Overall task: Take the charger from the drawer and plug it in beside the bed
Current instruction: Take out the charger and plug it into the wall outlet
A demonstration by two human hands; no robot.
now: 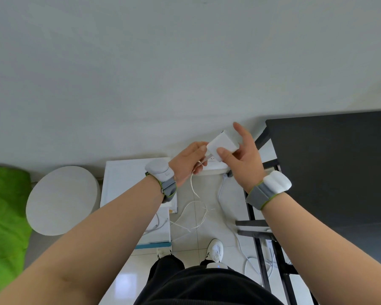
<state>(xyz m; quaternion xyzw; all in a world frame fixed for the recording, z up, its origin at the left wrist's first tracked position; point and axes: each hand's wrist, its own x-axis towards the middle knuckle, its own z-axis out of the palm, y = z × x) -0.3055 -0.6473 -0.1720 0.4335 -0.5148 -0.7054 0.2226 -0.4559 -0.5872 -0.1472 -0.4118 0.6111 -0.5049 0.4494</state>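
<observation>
The white block charger [223, 143] is held up in front of the white wall, between both hands. My right hand [243, 159] grips its body with thumb and fingers. My left hand [190, 160] pinches the cable end at the charger's lower left corner. The thin white cable [194, 208] hangs down from there and loops over the floor tiles. Below the hands a white wall socket [213, 165] shows partly, low on the wall. The white bedside cabinet [128, 181] has its drawer [161, 230] pulled open, with another white cable inside.
A round white stool [63, 200] stands left of the cabinet, and green bedding [6, 216] lies at the far left. A black table [330, 168] with a black metal frame fills the right. A power strip [267, 244] and white cables lie beneath it. My white shoe [216, 249] rests on the tiles.
</observation>
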